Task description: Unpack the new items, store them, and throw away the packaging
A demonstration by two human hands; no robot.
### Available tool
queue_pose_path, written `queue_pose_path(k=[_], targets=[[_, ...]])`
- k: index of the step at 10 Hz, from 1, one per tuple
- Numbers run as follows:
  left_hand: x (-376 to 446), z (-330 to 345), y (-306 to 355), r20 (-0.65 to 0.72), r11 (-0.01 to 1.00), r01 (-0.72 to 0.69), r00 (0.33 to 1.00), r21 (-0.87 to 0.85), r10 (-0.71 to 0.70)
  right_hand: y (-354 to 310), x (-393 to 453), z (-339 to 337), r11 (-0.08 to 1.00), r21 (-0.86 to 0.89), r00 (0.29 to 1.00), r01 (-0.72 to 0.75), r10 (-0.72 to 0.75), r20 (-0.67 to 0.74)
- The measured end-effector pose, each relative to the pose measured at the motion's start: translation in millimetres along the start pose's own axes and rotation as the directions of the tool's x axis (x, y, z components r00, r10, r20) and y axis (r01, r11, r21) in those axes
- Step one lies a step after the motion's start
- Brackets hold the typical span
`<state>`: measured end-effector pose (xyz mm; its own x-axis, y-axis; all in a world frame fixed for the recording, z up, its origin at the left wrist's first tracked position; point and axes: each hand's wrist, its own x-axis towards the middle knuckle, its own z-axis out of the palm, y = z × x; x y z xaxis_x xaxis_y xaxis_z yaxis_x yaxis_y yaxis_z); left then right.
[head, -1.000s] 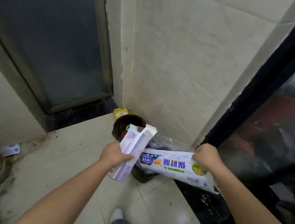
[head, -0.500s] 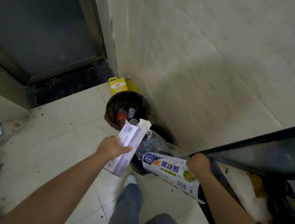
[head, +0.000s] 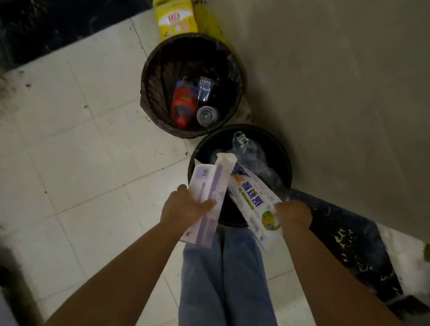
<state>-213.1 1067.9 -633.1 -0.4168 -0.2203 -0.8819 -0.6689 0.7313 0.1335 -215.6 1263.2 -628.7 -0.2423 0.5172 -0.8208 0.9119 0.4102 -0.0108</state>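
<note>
The left hand [head: 184,208] grips a purple box [head: 205,197] and the right hand [head: 293,215] grips a white pack [head: 254,200], both over the black bin [head: 287,163], probably to drop in.

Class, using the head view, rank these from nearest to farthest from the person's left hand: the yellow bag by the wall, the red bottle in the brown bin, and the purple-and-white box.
1. Purple-and-white box: held in the left hand, over the black bin's near rim.
2. Red bottle: farther ahead, lying inside the brown bin.
3. Yellow bag: farthest, behind the brown bin against the wall.
</note>
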Motion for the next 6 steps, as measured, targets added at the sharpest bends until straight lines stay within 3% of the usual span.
queue_pose_path(k=[1,2,3,4,6], targets=[[42,26,2,0.02,0.997,0.047,0.999,-0.053,-0.046,4,35,26,0.99,0.123,0.997,-0.073,0.073,0.008],[73,48,6,0.014,0.993,0.073,0.997,-0.094,-0.072,11,58,49,0.967,0.25,0.995,-0.051,0.071,-0.07],[89,65,11,0.008,0.989,0.059,0.998,-0.135,-0.059,21,73,68,0.973,0.214,0.99,0.091,-0.066,-0.121],[82,70,13,0.035,0.994,0.005,0.999,-0.107,-0.002,21,63,65,0.98,0.023,0.98,0.196,-0.196,-0.021],[37,44,6,0.0,0.936,-0.277,0.959,0.217,0.284,16,29,30,0.9,-0.237,0.922,0.365,-0.385,-0.044]])
